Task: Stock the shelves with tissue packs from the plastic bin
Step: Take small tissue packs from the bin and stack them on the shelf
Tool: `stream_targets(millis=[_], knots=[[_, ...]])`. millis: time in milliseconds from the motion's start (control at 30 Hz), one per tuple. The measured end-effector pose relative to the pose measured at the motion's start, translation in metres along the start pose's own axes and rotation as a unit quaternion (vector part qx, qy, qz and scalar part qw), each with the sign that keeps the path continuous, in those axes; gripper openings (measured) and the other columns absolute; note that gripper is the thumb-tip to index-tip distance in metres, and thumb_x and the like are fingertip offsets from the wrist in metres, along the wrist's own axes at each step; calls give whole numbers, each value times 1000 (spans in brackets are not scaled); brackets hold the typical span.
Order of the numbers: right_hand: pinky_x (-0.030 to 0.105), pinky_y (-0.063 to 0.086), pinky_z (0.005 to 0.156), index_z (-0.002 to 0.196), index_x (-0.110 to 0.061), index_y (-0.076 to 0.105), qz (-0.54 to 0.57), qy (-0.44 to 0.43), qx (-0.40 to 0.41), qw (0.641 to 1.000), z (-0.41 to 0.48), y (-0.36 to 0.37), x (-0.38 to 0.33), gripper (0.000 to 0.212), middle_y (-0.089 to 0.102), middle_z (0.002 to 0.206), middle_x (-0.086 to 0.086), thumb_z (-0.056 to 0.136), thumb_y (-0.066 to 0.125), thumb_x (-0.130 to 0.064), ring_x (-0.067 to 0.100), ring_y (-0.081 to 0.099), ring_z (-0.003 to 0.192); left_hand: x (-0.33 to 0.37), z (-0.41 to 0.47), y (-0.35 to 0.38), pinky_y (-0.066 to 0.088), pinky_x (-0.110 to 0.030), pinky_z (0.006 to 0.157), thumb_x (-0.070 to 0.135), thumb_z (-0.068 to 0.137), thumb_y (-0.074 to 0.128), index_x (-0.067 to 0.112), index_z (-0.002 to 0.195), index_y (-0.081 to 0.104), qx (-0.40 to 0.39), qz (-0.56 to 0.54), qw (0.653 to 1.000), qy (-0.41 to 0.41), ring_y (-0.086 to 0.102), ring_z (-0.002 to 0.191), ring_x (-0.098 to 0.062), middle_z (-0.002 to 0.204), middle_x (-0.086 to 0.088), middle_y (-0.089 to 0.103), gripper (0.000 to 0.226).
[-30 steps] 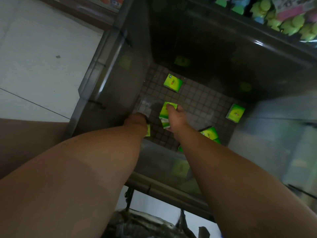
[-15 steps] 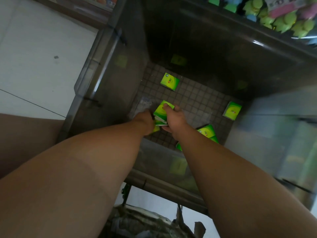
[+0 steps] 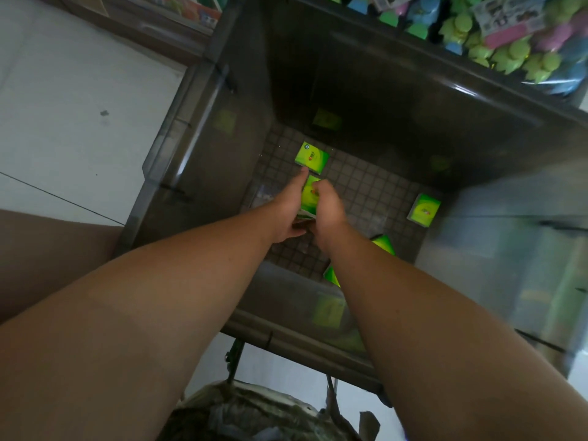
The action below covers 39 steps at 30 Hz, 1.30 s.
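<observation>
Both my arms reach down into a deep, smoky translucent plastic bin (image 3: 197,128). Between my hands stands a small stack of green tissue packs (image 3: 310,195). My left hand (image 3: 288,211) holds its left side with fingers stretched forward, fingertips near another green pack (image 3: 311,157) lying flat on the gridded bin floor. My right hand (image 3: 327,211) grips the stack's right side, fingers curled over the top pack. More green packs lie at the right wall (image 3: 424,210) and beside my right forearm (image 3: 383,245), with one below it (image 3: 332,276).
Shelves stand beyond the bin: bagged green, blue and pink items (image 3: 509,36) at top right, colourful packs (image 3: 191,7) at top left. White tiled floor (image 3: 63,106) lies left. A crumpled sack (image 3: 254,412) sits below the bin's near rim.
My hands came together and moved forward in the bin; the packs my right hand held are now gathered between both hands, near the far flat pack.
</observation>
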State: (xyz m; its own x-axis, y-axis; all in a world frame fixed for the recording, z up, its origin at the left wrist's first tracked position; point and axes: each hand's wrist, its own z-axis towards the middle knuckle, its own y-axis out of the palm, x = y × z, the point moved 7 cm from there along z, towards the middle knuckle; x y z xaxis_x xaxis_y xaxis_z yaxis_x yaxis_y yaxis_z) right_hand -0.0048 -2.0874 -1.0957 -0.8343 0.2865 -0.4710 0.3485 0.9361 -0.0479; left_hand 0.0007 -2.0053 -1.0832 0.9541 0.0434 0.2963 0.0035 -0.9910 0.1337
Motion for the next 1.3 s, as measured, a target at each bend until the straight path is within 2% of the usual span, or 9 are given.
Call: stream_targets(millis=[167,267,400,500,567,767,867,1000,1300], knots=[[47,55,83,120,-21,53,4,0,-47,999,-33,6,-26,60,64,111,10,67,63,-48,28,65,96,29,-1,6,49,-24,69,61,95,39,20,95,65,15,34,999,37,64,78,-16,87,-4,68,48],[43,54,84,115,-26,48,16,-37,-38,998,-24,-2,-38,25,57,100,-2,92,57,-29,14,58,87,52,2,8,45,-27,82,54,100,32,16,124,60,57,111,989,76,61,97,-20,115,-4,64,52],[41,56,83,130,-20,45,31,-72,10,997,-4,-1,-58,54,58,108,2,83,67,-36,15,59,90,94,15,-2,34,-30,103,44,103,29,11,135,52,171,298,923,175,48,129,-29,140,-16,51,52],[47,54,92,118,-17,53,10,-100,60,993,14,-1,-69,81,63,109,5,50,71,-57,21,64,96,125,28,-9,36,-30,99,25,102,35,7,124,59,213,300,894,256,50,124,-30,133,-17,56,37],[47,54,91,115,-14,57,-2,-117,71,991,25,-3,-78,74,65,108,7,53,73,-50,22,66,96,125,50,-15,40,-31,98,21,101,38,5,122,61,215,315,897,222,53,122,-31,132,-17,57,35],[44,54,91,79,-29,59,-78,-121,13,990,48,6,-91,21,66,90,-2,64,70,-38,20,65,92,89,69,-28,41,-36,107,32,95,40,7,131,56,242,205,943,97,53,125,-32,138,-18,54,47],[41,53,91,87,-32,59,-124,-111,-17,986,49,15,-90,33,65,101,1,57,63,-44,19,63,94,70,66,-23,51,-44,97,44,68,45,12,113,66,221,50,971,78,65,107,-29,117,-12,68,58],[40,49,94,91,-32,58,-133,-84,-41,987,45,12,-81,39,63,111,2,57,60,-49,20,61,99,65,59,-14,51,-34,78,41,90,46,24,111,64,154,-5,985,72,61,108,-23,120,-5,65,33],[44,47,94,102,-16,65,-56,-65,-70,994,15,0,-70,69,66,107,13,44,64,-53,29,63,100,52,28,13,42,-40,81,88,56,51,28,132,52,60,-34,996,54,57,112,-17,125,0,60,96]])
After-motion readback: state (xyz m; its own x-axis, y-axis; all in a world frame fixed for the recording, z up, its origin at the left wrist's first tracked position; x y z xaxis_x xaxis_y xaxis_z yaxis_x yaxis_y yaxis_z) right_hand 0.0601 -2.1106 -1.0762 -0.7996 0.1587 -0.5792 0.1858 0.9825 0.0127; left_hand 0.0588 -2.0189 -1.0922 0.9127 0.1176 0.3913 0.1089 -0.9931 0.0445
